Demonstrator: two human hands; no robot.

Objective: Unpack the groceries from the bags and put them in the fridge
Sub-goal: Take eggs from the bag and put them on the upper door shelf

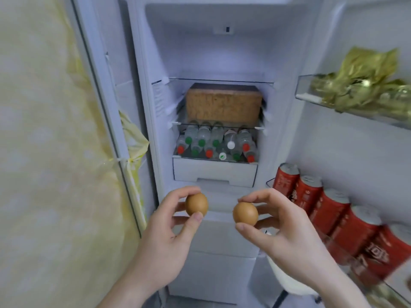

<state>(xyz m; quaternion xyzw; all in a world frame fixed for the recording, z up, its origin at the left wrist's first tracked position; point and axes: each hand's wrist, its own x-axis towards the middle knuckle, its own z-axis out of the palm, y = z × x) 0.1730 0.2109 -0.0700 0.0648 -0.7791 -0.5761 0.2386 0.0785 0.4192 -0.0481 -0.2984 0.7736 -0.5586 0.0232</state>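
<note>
Two brown eggs are held up in front of the open fridge (155,121), one in each hand, both level with the white drawer fronts below the bottle shelf. The left egg (196,204) is pinched by the left hand (169,236), thumb tip pressed on its lower front and the fingers curled over its top and back. The right egg (245,213) sits a little lower and just beside the first, not touching it; the right hand (287,236) clamps it the same way, thumb beneath and fingertips arched over the top. Inside the fridge, straight above the eggs, a white drawer (214,172) lies under a glass shelf crowded with clear plastic bottles (213,141) lying on their sides, their caps green, red and white and pointing outward. On the shelf above the bottles stands a brown box (223,103), and above that the top compartment of the fridge shows bare white walls. To the right of the fridge interior, the open door carries a lower rack with a row of red cans (329,207) standing side by side, and an upper clear bin (304,90) holding crumpled gold-coloured wrapping (367,78). To the left of the fridge is a pale yellow patterned surface (44,152), with a yellow plastic bag (133,141) tucked at the edge of the fridge.
</note>
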